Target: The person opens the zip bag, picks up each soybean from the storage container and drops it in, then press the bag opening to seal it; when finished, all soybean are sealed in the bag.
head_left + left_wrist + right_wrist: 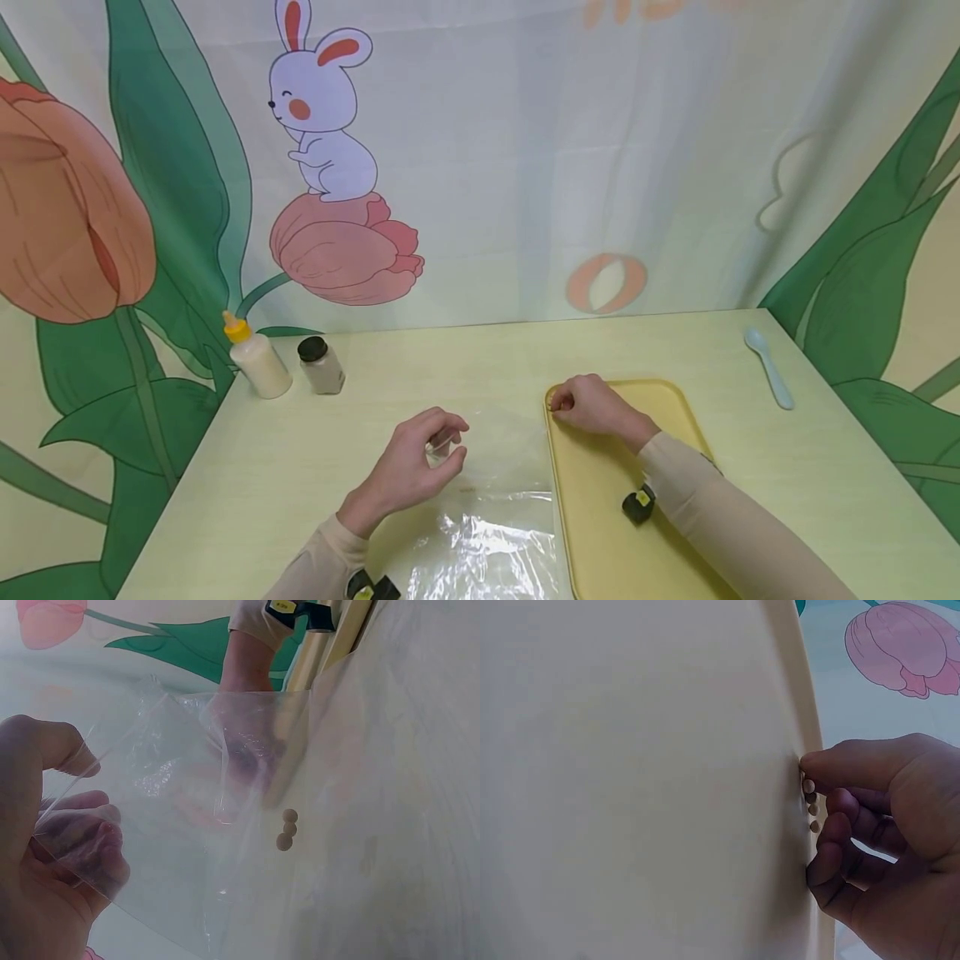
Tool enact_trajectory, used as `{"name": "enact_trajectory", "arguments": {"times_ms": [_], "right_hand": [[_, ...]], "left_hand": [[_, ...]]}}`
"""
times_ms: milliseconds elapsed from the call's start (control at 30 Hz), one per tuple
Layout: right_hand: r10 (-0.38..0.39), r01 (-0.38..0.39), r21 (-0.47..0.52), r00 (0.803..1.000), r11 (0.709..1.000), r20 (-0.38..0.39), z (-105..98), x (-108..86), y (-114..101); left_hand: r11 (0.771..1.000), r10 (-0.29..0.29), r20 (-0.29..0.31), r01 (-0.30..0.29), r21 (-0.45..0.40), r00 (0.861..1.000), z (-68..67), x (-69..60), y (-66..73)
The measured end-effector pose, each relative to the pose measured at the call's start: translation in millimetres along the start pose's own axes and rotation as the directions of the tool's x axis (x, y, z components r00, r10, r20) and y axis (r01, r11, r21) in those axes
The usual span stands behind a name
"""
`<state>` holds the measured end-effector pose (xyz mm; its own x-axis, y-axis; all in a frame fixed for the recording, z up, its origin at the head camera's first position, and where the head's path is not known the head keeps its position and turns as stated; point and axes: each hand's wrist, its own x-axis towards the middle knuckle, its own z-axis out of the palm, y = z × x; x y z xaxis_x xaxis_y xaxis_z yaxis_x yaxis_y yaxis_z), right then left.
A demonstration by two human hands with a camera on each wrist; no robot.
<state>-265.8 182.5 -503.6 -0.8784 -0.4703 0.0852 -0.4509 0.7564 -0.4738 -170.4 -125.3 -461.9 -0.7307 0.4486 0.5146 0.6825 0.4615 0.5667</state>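
My left hand (408, 467) holds the mouth of a clear plastic bag (487, 542), its thumb and curled fingers apart with plastic between them. In the left wrist view, part of the bag (176, 795) stretches out from the hand. A few small round tan beans (285, 841) show through the plastic. My right hand (592, 406) is at the far left corner of a yellow tray (622, 550). In the right wrist view, several beans (809, 786) lie against the tray wall, and the thumb and curled fingers close around them.
At the back left stand a white squeeze bottle (261, 367) with a yellow tip and a small jar (324, 372) with a black lid. A light blue spoon (768, 367) lies at the right. Behind the table (450, 367) hangs a printed curtain (487, 167).
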Motion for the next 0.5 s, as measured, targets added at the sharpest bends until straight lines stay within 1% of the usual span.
{"name": "enact_trajectory", "arguments": {"times_ms": [267, 500], "right_hand": [[-0.023, 0.023, -0.017, 1.0, 1.0, -0.001, 1.5, 0.7, 2.6], [-0.008, 0.008, -0.005, 1.0, 1.0, -0.002, 2.8, 1.5, 4.2]], "left_hand": [[1.0, -0.003, -0.001, 0.003, -0.007, 1.0, 0.6, -0.4, 0.1], [1.0, 0.005, -0.005, -0.005, 0.0, 1.0, 0.1, 0.2, -0.6]]}}
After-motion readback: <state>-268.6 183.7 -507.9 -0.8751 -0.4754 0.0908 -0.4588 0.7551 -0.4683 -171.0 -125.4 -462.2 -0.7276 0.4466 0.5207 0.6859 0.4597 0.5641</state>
